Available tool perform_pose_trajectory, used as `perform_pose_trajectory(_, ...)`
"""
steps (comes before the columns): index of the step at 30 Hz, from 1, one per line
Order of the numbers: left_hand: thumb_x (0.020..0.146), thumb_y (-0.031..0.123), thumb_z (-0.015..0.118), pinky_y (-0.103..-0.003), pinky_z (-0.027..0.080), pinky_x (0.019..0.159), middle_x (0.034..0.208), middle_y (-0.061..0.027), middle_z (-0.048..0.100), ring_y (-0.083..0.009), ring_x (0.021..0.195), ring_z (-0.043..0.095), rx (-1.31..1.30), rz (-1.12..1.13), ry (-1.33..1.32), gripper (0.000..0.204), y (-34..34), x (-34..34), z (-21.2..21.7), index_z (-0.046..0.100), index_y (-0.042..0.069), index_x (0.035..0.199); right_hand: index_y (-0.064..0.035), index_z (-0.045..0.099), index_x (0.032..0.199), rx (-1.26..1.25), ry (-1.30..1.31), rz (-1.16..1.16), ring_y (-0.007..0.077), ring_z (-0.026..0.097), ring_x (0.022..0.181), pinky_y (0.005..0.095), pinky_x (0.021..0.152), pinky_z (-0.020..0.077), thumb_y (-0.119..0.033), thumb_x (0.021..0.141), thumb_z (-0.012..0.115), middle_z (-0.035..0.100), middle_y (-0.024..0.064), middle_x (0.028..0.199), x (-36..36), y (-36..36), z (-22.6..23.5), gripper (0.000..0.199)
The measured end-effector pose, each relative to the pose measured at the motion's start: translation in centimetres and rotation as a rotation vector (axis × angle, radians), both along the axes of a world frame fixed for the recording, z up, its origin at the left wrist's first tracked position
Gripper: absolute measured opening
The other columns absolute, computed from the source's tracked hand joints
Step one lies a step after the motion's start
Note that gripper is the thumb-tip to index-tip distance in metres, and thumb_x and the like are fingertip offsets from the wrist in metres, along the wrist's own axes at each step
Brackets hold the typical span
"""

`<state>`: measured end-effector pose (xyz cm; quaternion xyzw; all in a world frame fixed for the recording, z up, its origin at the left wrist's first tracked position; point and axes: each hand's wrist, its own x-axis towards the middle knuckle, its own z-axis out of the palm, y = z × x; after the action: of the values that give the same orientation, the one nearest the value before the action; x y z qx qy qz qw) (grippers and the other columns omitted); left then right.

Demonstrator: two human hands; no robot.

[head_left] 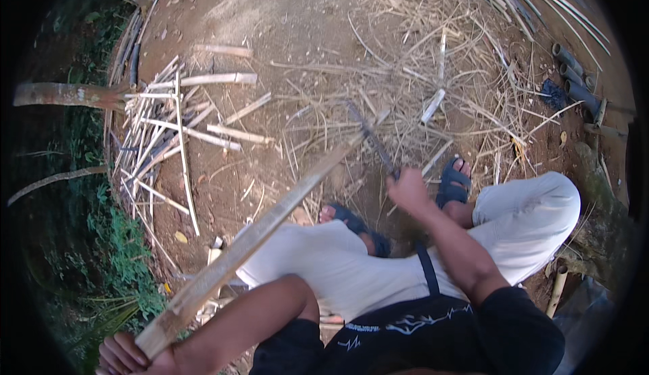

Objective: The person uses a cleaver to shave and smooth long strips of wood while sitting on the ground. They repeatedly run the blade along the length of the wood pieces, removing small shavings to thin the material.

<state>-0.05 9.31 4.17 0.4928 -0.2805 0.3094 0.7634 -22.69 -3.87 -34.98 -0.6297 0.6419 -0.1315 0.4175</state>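
Observation:
My left hand grips the near end of a long flat bamboo slat that slants up and to the right across my knee. My right hand is closed on the handle of a long dark blade, whose edge meets the slat's far end. I sit with pale trousers and dark sandals on bare earth.
A pile of split bamboo strips lies to the left. Thin shavings and straw litter the ground ahead. Short bamboo tubes lie at right, a tree trunk and green plants at left.

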Motion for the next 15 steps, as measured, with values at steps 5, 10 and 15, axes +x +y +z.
perform_pose_trajectory(5, 0.096, 0.023, 0.047, -0.021, 0.018, 0.035, 0.057, 0.0060, 0.018, -0.0081, 0.041, 0.017, 0.034, -0.064, 0.001, 0.037, 0.4, -0.8, 0.4, 0.029, 0.018, 0.064, 0.0044, 0.066, 0.094, -0.195, 0.115, 0.188, 0.0425, 0.068, 0.082, 0.0486, 0.077, 0.0537, -0.022, 0.079, 0.065, 0.067, 0.0270, 0.083, -0.2, 0.1, -1.9, 0.030)
perform_pose_trajectory(10, 0.098, 0.021, 0.042, -0.021, 0.029, 0.037, 0.060, -0.0003, 0.033, -0.0105, 0.043, 0.029, -0.029, 0.037, 0.029, 0.036, -1.7, 0.4, 2.3, 0.035, 0.013, 0.064, 0.0068, 0.069, 0.088, 0.219, 0.247, -0.165, 0.0425, 0.067, 0.088, 0.0472, 0.078, 0.0534, -0.024, 0.078, 0.064, 0.066, 0.0316, 0.089, -3.4, -4.0, -11.9, 0.033)
perform_pose_trajectory(15, 0.099, 0.016, 0.036, -0.028, 0.057, 0.049, 0.074, -0.0188, 0.061, -0.0206, 0.052, 0.059, 0.104, 0.054, 0.056, 0.039, 0.1, 9.2, 5.8, 0.050, -0.003, 0.068, 0.0075, 0.067, 0.083, 0.181, 0.071, -0.116, 0.0427, 0.068, 0.081, 0.0473, 0.074, 0.0523, -0.026, 0.078, 0.062, 0.065, 0.0316, 0.079, -1.0, -2.9, -6.2, 0.034)
